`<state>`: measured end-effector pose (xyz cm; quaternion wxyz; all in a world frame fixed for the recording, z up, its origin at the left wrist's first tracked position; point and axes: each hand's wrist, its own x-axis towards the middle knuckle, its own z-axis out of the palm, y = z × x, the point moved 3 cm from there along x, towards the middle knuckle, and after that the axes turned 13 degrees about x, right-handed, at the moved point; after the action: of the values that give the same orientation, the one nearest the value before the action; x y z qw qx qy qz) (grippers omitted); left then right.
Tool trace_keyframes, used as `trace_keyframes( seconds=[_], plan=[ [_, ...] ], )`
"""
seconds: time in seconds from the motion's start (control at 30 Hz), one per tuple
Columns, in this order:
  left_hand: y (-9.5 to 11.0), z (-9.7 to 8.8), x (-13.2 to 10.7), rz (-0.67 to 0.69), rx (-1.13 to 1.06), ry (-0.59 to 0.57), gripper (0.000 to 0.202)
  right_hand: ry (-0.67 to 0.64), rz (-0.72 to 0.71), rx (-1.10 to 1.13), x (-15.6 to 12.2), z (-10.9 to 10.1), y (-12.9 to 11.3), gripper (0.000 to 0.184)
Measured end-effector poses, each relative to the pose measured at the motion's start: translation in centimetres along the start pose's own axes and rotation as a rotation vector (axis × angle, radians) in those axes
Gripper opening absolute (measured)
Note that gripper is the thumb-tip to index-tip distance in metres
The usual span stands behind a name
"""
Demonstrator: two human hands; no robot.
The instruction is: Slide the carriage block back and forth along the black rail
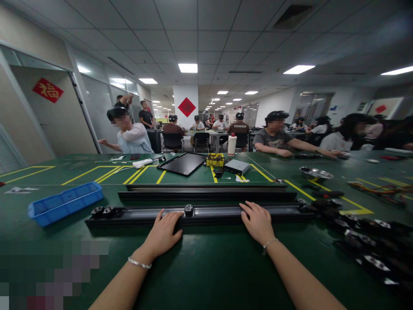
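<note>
Left hand: open, flat on black rail.
Right hand: open, flat on black rail.
Blue tray: nine o'clock of Left hand.

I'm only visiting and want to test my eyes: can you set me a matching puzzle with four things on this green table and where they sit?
Things: 1 blue tray; 2 metal bowl; 3 white bottle; 4 long black rail.
Places: A under the left hand and right hand; B far back, middle; C left of the rail; D right, beyond the rail.
Pairs: 1-C; 2-D; 3-B; 4-A.
</note>
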<state>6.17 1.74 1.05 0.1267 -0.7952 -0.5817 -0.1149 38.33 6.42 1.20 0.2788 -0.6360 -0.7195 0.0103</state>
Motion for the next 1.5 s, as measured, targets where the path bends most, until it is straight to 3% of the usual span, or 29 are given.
trace_keyframes(
  seconds=[1.13,1.33,1.5],
  plan=[
    [0.5,-0.4,0.4,-0.017,0.032,-0.054,0.045,0.011,-0.013,0.008,0.0,0.2,0.2,0.04],
    [0.5,-0.4,0.2,-0.002,0.068,-0.029,0.053,0.038,-0.03,0.002,0.0,0.1,0.1,0.039],
    [0.8,-0.3,0.2,0.0,0.09,-0.052,0.055,0.078,-0.108,0.01,-0.5,-0.2,-1.4,0.039]
  ],
)
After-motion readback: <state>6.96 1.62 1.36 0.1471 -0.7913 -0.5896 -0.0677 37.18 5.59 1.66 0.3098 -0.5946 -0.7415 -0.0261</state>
